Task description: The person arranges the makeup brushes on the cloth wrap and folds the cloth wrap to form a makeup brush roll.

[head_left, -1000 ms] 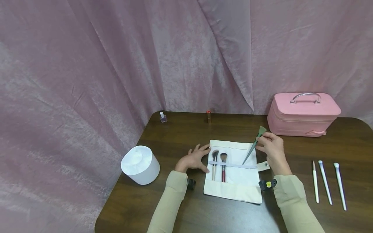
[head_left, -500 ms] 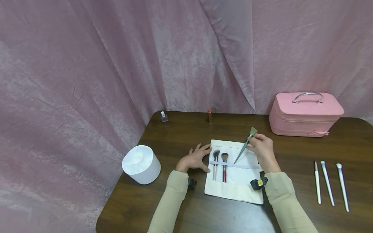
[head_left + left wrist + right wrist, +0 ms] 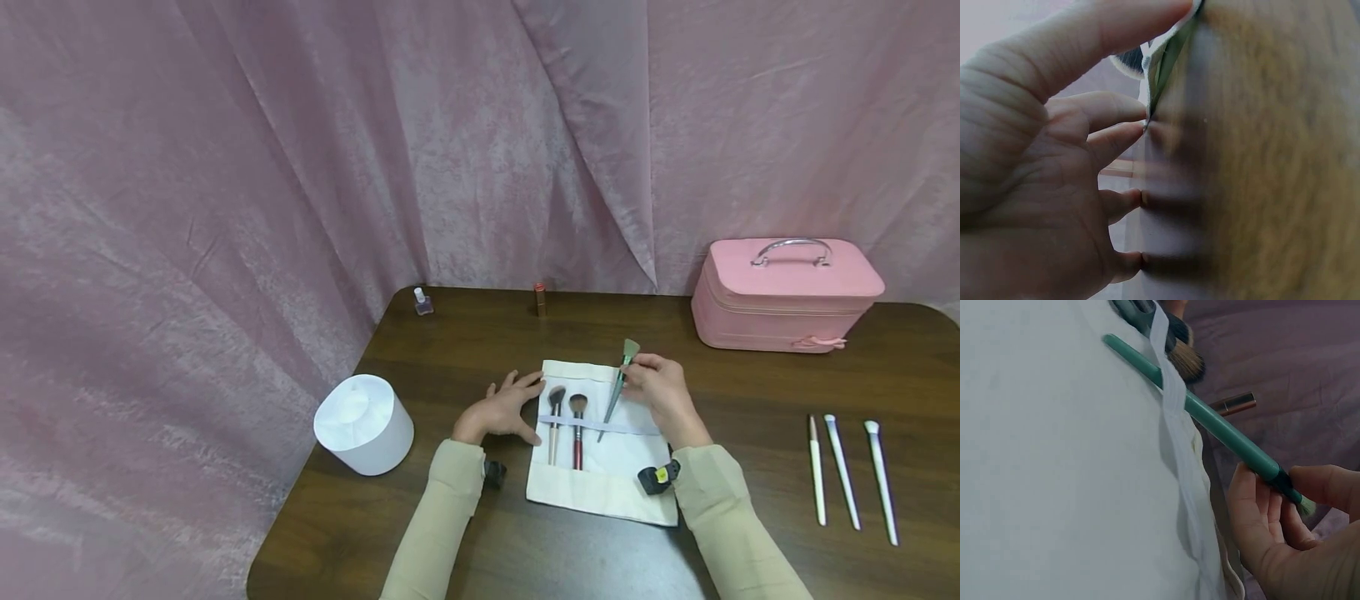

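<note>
Pinches the green brush (image 3: 611, 402) near its bristle end with the right hand (image 3: 662, 395), between thumb and bent fingers. Holds it slanted over the right half of the white cloth (image 3: 592, 493) — handle under the band (image 3: 637, 430), tip out on the near side. Rests the left hand (image 3: 499, 413) at the cloth's left edge, with fingers loose and spread. Under the same band, nearer the left hand: a pale-handled brush (image 3: 553, 435) and, just beside it, a red-handled brush (image 3: 577, 452).

On the brown table (image 3: 457, 350), well right of the cloth: three white brushes (image 3: 843, 474), lying apart. Farther back: a pink case (image 3: 783, 317), a lipstick (image 3: 541, 302) and a nail polish bottle (image 3: 423, 305) — before the pink curtain (image 3: 300, 133). At the left edge: a white tub (image 3: 378, 437).
</note>
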`<state>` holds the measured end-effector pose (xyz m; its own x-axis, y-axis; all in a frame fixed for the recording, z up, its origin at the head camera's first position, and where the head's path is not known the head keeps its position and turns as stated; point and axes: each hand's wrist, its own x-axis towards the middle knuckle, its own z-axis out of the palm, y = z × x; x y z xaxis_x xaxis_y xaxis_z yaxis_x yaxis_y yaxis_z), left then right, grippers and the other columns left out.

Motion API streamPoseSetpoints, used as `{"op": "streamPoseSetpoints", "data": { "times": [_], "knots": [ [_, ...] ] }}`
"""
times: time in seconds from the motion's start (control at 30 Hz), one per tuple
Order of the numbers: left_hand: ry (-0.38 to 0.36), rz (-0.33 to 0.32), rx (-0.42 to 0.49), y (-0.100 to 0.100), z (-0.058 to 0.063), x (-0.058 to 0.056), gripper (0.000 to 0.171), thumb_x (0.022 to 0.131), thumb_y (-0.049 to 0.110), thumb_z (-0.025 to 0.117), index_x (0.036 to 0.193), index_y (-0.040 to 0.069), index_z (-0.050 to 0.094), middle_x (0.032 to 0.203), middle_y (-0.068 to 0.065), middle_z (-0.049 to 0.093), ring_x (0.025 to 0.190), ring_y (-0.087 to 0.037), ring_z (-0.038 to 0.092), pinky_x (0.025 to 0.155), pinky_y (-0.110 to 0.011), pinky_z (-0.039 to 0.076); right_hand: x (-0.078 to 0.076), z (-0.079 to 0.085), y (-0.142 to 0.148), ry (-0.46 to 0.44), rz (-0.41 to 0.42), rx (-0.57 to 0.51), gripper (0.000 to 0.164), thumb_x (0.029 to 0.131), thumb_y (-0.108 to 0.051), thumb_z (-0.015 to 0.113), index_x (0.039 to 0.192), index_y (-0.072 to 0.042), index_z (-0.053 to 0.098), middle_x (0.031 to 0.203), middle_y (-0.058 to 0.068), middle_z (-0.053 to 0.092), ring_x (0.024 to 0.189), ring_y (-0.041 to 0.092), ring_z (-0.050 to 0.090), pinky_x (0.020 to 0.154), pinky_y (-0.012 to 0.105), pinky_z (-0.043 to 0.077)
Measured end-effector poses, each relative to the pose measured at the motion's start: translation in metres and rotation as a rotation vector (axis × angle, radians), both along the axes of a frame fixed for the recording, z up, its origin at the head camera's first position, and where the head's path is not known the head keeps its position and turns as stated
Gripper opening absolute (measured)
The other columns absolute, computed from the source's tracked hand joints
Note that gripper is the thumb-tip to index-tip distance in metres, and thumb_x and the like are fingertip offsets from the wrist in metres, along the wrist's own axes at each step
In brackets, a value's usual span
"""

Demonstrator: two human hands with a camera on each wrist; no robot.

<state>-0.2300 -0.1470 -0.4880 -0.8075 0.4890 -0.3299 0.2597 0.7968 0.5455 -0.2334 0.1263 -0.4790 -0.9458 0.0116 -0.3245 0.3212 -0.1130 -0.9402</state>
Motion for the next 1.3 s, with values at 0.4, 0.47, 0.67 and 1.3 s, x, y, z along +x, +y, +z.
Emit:
{"op": "streamPoseSetpoints", "data": {
  "times": [0.4,0.47,0.67,1.3],
  "knots": [
    [0.005,0.000,0.007,-0.001,-0.001,0.000,0.098,0.080,0.023,0.089,0.160,0.014,0.033,0.169,0.003,0.015,0.155,-0.031,-0.002,0.118,-0.062,0.002,0.001,-0.002,-0.008,-0.008,0.075,0.085,0.037,0.103,-0.003,0.053,0.134,0.014,0.044,0.113,0.015,0.054,0.086,0.012,0.059,0.078,0.029,0.058],
    [0.002,-0.003,0.011,-0.002,-0.001,0.000,0.098,0.080,0.022,0.089,0.160,0.014,0.032,0.169,0.003,0.014,0.155,-0.031,-0.003,0.118,-0.062,0.001,0.000,-0.002,-0.009,-0.011,0.084,0.090,0.037,0.102,-0.003,0.054,0.133,0.014,0.045,0.111,0.015,0.055,0.085,0.012,0.059,0.076,0.028,0.058],
    [0.001,-0.012,0.016,-0.001,-0.002,-0.001,0.098,0.081,0.022,0.088,0.160,0.015,0.032,0.169,0.003,0.014,0.155,-0.031,-0.003,0.118,-0.062,0.001,0.000,-0.003,-0.011,-0.029,0.114,0.132,0.040,0.102,-0.002,0.055,0.136,0.016,0.044,0.114,0.018,0.055,0.086,0.015,0.060,0.075,0.029,0.058],
    [0.003,-0.008,0.008,-0.001,-0.002,0.000,0.098,0.081,0.023,0.088,0.160,0.015,0.032,0.169,0.004,0.014,0.155,-0.030,-0.002,0.118,-0.062,0.001,0.007,-0.004,-0.019,-0.041,0.179,0.262,0.026,0.096,0.003,0.060,0.118,0.017,0.056,0.101,0.018,0.063,0.074,0.016,0.062,0.068,0.030,0.059]
  ]
}}
